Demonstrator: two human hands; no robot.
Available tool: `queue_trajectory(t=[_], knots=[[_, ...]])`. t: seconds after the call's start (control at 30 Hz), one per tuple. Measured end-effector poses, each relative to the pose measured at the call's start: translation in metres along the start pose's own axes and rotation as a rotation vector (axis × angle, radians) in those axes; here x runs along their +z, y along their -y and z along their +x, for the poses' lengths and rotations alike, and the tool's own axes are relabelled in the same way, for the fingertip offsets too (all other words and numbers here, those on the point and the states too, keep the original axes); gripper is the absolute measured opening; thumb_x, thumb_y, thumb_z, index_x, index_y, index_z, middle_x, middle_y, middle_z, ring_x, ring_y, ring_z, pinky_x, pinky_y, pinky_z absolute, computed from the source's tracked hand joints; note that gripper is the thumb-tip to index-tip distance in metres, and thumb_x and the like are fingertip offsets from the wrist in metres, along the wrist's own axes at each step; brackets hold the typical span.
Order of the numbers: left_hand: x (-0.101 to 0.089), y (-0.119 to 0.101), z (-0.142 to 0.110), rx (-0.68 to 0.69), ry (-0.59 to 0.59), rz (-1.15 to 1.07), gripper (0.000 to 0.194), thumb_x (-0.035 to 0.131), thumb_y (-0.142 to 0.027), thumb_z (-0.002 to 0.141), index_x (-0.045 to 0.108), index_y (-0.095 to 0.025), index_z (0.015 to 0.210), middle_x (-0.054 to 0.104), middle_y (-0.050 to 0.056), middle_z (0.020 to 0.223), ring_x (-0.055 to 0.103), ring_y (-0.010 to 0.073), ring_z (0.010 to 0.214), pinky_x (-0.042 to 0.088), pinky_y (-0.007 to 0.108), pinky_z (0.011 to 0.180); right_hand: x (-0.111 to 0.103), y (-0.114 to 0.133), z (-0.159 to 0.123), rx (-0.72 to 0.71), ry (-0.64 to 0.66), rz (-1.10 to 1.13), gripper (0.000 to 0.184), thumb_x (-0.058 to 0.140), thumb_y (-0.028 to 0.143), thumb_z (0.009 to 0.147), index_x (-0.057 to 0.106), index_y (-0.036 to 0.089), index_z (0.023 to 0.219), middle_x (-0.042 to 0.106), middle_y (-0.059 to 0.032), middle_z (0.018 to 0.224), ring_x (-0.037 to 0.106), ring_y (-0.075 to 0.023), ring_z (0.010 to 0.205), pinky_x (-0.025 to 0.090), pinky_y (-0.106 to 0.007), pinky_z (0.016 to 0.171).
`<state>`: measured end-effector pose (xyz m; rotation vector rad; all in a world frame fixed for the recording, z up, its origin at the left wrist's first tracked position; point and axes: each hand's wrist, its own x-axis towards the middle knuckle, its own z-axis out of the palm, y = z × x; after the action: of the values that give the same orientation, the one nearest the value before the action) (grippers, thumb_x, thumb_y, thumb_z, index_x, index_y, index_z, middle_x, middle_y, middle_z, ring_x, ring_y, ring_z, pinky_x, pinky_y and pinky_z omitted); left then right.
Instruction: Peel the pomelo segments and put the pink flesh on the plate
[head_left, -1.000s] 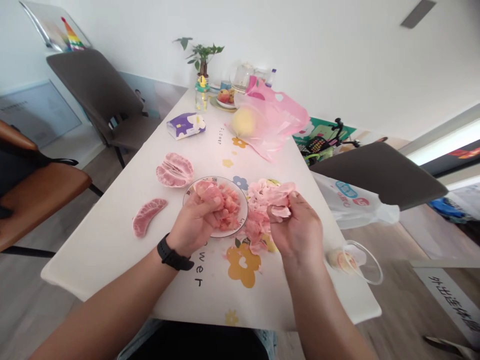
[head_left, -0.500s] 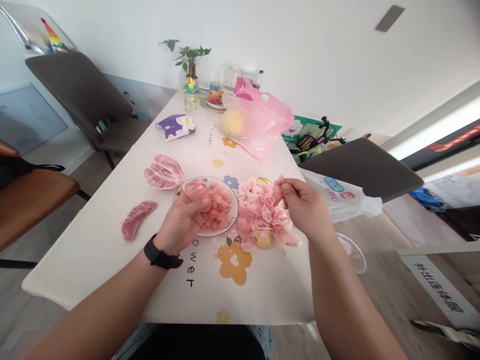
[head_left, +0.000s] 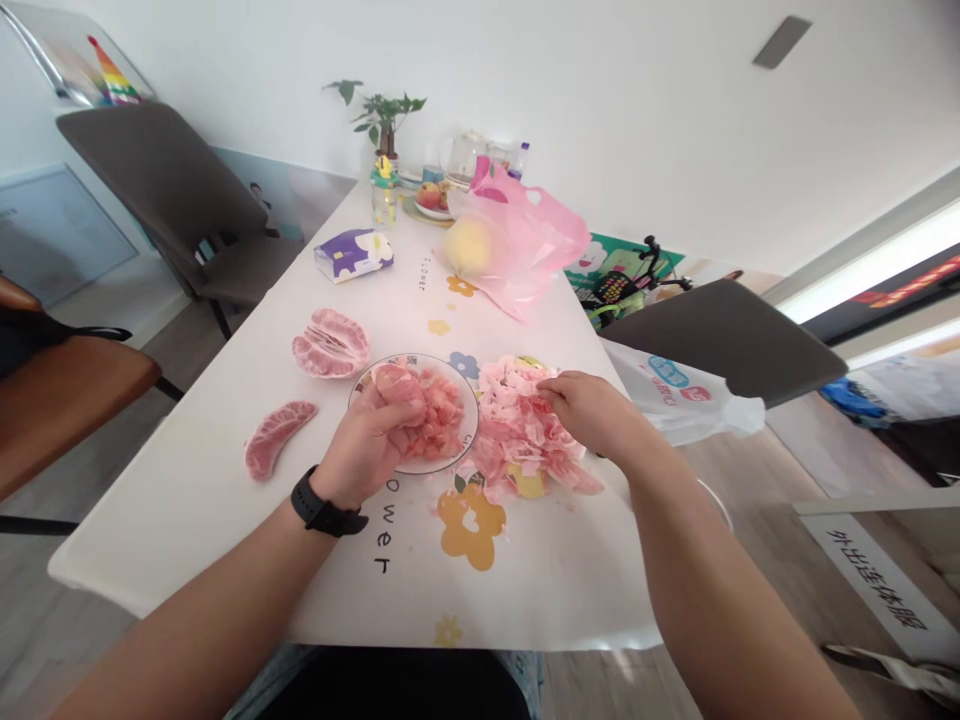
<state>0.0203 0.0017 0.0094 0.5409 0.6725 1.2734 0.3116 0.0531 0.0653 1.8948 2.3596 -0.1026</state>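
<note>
My left hand [head_left: 371,425] is closed around a pink pomelo segment [head_left: 399,385], holding it over the near left part of a round plate [head_left: 471,430]. Small pieces of peeled pomelo flesh [head_left: 442,410] lie on that plate. To its right is a heap of pale pink pomelo membranes and peel [head_left: 529,430]. My right hand [head_left: 589,405] is at the heap's upper right, thumb and fingers pinched together; whatever they grip blends with the heap. Left of the plate lie a large pomelo chunk [head_left: 330,345] and a single unpeeled segment [head_left: 277,440].
Further back on the table [head_left: 187,530] are a purple tissue pack [head_left: 354,255], a pink plastic bag [head_left: 525,240] with a yellow pomelo [head_left: 469,247], a cup, fruit and a potted plant [head_left: 384,115]. A white plastic bag [head_left: 667,390] hangs at the right edge. Chairs stand on both sides.
My right hand has moved left and slightly down onto the heap with the piece of membrane it pinched; that piece no longer shows clearly. My left hand keeps its hold on the segment.
</note>
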Motion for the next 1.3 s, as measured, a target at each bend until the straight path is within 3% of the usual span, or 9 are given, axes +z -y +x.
queue_trajectory(t=[0.13,0.37,0.5,0.6,0.7,0.8,0.93,1.17,1.3], knots=[[0.000,0.000,0.000,0.000,0.005,0.000,0.020,0.082,-0.009,0.073,0.067,-0.019,0.082,0.070,-0.002,0.077,0.067,0.0124,0.072,0.054,0.024,0.066,-0.003,-0.005,0.001,-0.073,-0.024,0.024,0.044,0.039,0.026,0.107,0.081,0.022,0.093,0.080,-0.0102,0.106,0.074,-0.0255,0.100,0.052,-0.035,0.090],[0.000,-0.002,0.000,0.020,-0.040,0.003,0.020,0.082,-0.010,0.074,0.066,-0.018,0.081,0.066,-0.001,0.076,0.063,0.0117,0.072,0.054,0.023,0.067,-0.007,0.001,-0.006,0.119,-0.055,-0.015,0.040,0.045,0.026,0.102,0.071,0.021,0.132,0.083,-0.0119,0.103,0.076,-0.0301,0.093,0.051,-0.037,0.073],[0.000,-0.007,0.003,0.073,-0.100,-0.059,0.021,0.080,-0.020,0.081,0.061,-0.018,0.072,0.059,-0.001,0.072,0.060,0.0124,0.072,0.056,0.026,0.071,-0.010,-0.001,-0.011,-0.046,-0.111,-0.011,0.031,0.048,0.025,0.099,0.078,0.021,0.103,0.081,-0.0111,0.111,0.074,-0.0290,0.106,0.053,-0.038,0.087],[0.001,-0.011,0.005,0.111,-0.101,-0.100,0.020,0.076,-0.028,0.085,0.064,-0.018,0.073,0.061,0.001,0.075,0.064,0.0163,0.079,0.059,0.031,0.080,-0.012,0.001,-0.014,-0.032,-0.102,-0.077,0.048,0.040,0.037,0.107,0.078,0.021,0.084,0.081,-0.0132,0.097,0.073,-0.0328,0.108,0.053,-0.041,0.088],[0.000,-0.014,0.006,0.158,-0.112,-0.107,0.021,0.077,-0.034,0.086,0.065,-0.019,0.075,0.064,0.003,0.077,0.066,0.0194,0.083,0.059,0.034,0.081,-0.011,0.005,-0.020,0.120,-0.148,-0.073,0.044,0.039,0.037,0.107,0.079,0.021,0.118,0.080,-0.0115,0.085,0.074,-0.0324,0.089,0.050,-0.039,0.071],[-0.002,-0.017,0.007,0.180,-0.114,-0.095,0.027,0.079,-0.038,0.085,0.062,-0.021,0.072,0.063,0.003,0.078,0.067,0.0209,0.087,0.058,0.034,0.079,-0.007,0.009,-0.025,0.058,-0.264,-0.026,0.047,0.043,0.026,0.103,0.065,0.021,0.145,0.082,-0.0117,0.104,0.075,-0.0307,0.092,0.051,-0.038,0.072],[-0.004,-0.020,0.008,0.156,-0.122,-0.104,0.030,0.078,-0.036,0.084,0.056,-0.021,0.070,0.064,0.002,0.080,0.067,0.0196,0.087,0.056,0.032,0.079,-0.004,0.016,-0.028,-0.026,-0.265,-0.060,0.041,0.044,0.018,0.100,0.075,0.021,0.125,0.079,-0.0122,0.125,0.074,-0.0299,0.108,0.054,-0.038,0.086],[-0.004,-0.020,0.009,0.166,-0.120,-0.110,0.027,0.078,-0.036,0.084,0.058,-0.021,0.073,0.063,0.001,0.079,0.068,0.0186,0.086,0.057,0.032,0.079,-0.011,0.018,-0.022,0.255,-0.119,-0.191,0.038,0.044,0.035,0.104,0.080,0.022,0.104,0.081,-0.0140,0.087,0.074,-0.0318,0.078,0.048,-0.038,0.064],[0.000,-0.020,0.006,0.147,-0.141,-0.118,0.029,0.078,-0.045,0.086,0.062,-0.021,0.080,0.070,0.004,0.089,0.072,0.0228,0.097,0.061,0.038,0.087,-0.002,0.010,-0.021,-0.002,-0.317,-0.164,0.040,0.043,0.021,0.101,0.078,0.018,0.120,0.083,-0.0143,0.104,0.075,-0.0324,0.102,0.055,-0.047,0.093]])
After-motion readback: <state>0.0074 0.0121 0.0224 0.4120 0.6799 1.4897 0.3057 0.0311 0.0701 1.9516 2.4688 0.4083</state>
